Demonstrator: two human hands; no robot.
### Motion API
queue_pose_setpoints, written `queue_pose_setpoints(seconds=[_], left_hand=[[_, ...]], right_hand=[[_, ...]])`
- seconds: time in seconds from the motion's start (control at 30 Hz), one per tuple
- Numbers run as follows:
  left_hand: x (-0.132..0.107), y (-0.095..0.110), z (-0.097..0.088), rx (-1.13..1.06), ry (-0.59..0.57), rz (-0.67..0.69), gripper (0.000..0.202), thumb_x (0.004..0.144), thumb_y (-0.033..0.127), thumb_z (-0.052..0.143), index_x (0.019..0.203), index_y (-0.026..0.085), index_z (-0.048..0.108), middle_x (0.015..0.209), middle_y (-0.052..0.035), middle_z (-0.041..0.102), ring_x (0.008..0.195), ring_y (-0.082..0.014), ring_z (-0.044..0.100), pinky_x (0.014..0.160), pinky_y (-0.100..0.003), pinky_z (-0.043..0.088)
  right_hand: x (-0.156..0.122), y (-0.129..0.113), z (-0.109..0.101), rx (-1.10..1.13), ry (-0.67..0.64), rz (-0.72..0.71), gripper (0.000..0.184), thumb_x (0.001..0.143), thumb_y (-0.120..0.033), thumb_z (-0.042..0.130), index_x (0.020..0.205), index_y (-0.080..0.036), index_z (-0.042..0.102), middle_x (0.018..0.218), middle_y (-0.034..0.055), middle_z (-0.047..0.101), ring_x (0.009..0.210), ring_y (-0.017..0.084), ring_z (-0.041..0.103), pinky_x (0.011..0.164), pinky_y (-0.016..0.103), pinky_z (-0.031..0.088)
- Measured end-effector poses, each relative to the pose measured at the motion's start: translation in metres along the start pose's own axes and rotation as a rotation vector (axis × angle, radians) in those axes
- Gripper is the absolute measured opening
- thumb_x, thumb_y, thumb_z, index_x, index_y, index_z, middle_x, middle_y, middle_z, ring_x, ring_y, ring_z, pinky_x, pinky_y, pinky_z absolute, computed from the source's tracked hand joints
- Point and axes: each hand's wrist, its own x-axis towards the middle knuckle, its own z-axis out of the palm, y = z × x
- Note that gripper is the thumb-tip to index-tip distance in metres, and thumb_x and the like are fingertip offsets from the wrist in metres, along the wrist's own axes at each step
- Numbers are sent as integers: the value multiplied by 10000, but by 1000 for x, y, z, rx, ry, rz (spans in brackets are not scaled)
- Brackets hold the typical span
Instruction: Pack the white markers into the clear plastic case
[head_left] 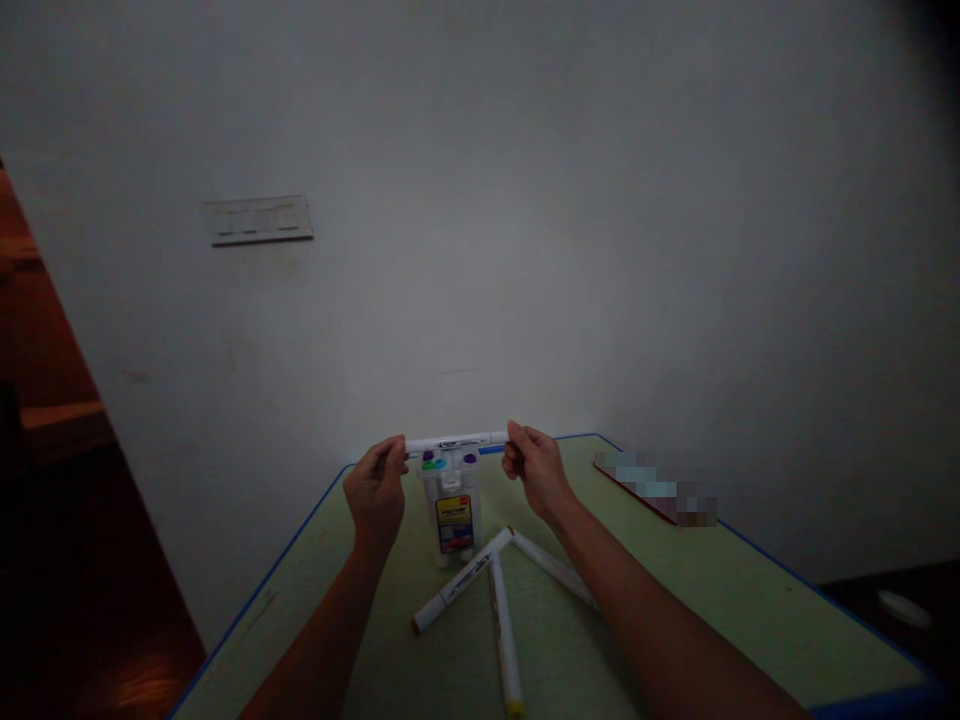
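A white marker [457, 441] is stretched level between my two hands, above the table. My left hand [377, 487] pinches its left end, and my right hand [536, 468] pinches its right end. Just behind and below it stands a clear plastic marker case [454, 520] with a yellow and blue label; several markers with purple, green and blue caps poke out of its top. Nearer to me lie a marker with a brown end [461, 582], a marker with a yellow end [505, 640] and a third marker [553, 566], partly hidden by my right forearm.
The pale green table [720, 625] has a blue edge and reaches to a grey wall [480, 250]. A flat object, blurred out [656, 488], lies by the table's right edge. A switch plate [259, 220] is on the wall at the left.
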Motion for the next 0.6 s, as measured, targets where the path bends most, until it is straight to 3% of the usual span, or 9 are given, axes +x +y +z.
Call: queue_pose_setpoints(seconds=[0.6], left_hand=[[0, -2, 2, -37, 46, -24, 194, 693, 286, 577, 774, 119, 630, 553, 9, 589, 505, -106, 559, 510, -217, 471]], right_hand=[[1, 1, -1, 7, -11, -18, 339, 604, -425, 654, 567, -151, 457, 480, -50, 437, 361, 55, 388, 320, 179, 261]])
